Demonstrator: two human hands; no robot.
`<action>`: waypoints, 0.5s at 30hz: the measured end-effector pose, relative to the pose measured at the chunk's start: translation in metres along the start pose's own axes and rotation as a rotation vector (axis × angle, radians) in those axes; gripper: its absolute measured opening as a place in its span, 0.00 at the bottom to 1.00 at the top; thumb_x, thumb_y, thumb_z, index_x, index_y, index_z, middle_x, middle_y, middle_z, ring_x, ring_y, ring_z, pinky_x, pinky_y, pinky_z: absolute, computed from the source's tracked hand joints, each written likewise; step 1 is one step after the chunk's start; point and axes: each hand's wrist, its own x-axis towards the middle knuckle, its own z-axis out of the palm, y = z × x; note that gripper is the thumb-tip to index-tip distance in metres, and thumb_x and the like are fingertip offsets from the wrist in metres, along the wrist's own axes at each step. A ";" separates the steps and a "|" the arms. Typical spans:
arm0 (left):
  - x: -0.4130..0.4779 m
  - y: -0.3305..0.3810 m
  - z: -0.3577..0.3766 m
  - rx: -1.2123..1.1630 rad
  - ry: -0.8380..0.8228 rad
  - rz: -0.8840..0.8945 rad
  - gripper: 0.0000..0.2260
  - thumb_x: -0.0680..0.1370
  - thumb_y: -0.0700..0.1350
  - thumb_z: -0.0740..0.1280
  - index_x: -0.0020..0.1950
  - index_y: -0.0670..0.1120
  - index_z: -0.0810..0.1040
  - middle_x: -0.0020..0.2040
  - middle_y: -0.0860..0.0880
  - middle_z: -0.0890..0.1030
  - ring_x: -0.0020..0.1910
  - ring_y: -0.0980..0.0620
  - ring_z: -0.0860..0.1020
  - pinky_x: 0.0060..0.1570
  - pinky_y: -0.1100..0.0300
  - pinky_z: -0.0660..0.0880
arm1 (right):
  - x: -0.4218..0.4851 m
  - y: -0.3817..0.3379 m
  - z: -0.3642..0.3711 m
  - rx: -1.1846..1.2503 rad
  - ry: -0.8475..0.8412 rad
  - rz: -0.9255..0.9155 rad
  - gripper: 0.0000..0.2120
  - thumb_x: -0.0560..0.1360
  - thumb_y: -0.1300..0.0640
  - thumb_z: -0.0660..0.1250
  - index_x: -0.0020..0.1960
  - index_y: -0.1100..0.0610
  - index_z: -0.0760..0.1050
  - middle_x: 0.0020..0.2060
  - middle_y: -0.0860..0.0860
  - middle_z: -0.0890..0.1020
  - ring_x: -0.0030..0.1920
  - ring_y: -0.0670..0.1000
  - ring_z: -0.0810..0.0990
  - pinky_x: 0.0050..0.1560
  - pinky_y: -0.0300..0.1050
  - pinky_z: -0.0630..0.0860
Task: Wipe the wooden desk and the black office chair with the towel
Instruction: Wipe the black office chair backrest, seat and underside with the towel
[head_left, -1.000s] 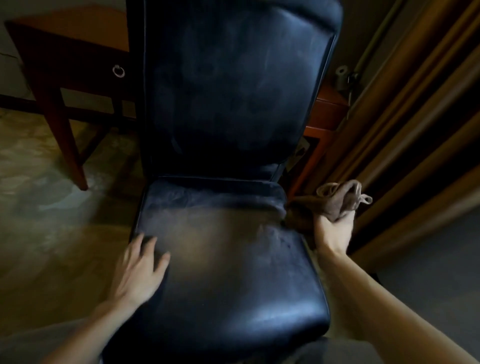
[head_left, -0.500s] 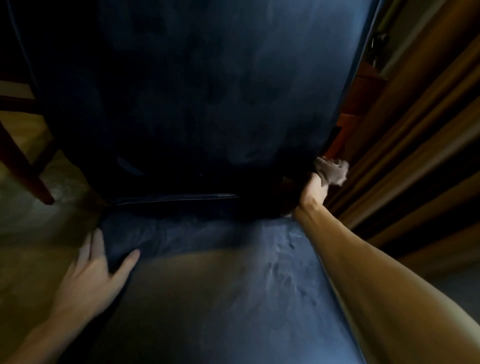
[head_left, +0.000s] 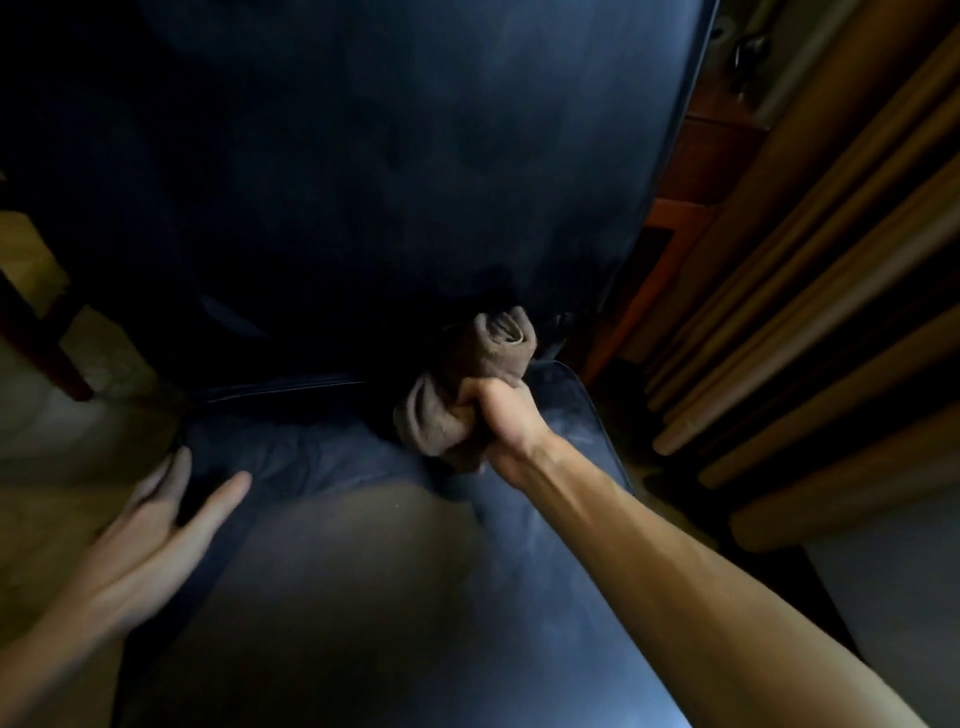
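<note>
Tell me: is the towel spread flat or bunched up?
Bunched: the towel is wadded in the right hand, which grips it.

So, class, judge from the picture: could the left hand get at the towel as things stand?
Probably yes. The left hand lies open at the left edge of the chair seat, and nothing sits on the seat between it and the towel. The right hand grips the towel, though.
</note>
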 end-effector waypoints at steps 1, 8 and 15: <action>-0.001 0.001 -0.004 -0.033 -0.010 0.011 0.51 0.66 0.85 0.50 0.83 0.59 0.52 0.84 0.53 0.54 0.81 0.43 0.58 0.76 0.40 0.59 | -0.010 -0.005 -0.007 -0.008 -0.023 0.069 0.09 0.71 0.71 0.64 0.46 0.59 0.78 0.37 0.57 0.79 0.40 0.57 0.79 0.38 0.46 0.77; -0.043 0.030 -0.020 0.011 0.037 0.085 0.38 0.79 0.61 0.63 0.83 0.43 0.58 0.80 0.37 0.62 0.77 0.33 0.63 0.73 0.37 0.62 | -0.056 -0.025 -0.079 0.009 0.113 0.224 0.24 0.63 0.59 0.71 0.58 0.62 0.82 0.53 0.64 0.85 0.55 0.66 0.84 0.59 0.68 0.80; -0.059 0.009 -0.003 -0.010 -0.120 -0.136 0.55 0.66 0.77 0.52 0.85 0.46 0.43 0.84 0.42 0.52 0.80 0.38 0.59 0.76 0.40 0.61 | -0.068 -0.046 -0.143 0.209 0.424 -0.038 0.05 0.77 0.58 0.66 0.51 0.58 0.78 0.43 0.56 0.83 0.33 0.54 0.84 0.33 0.48 0.80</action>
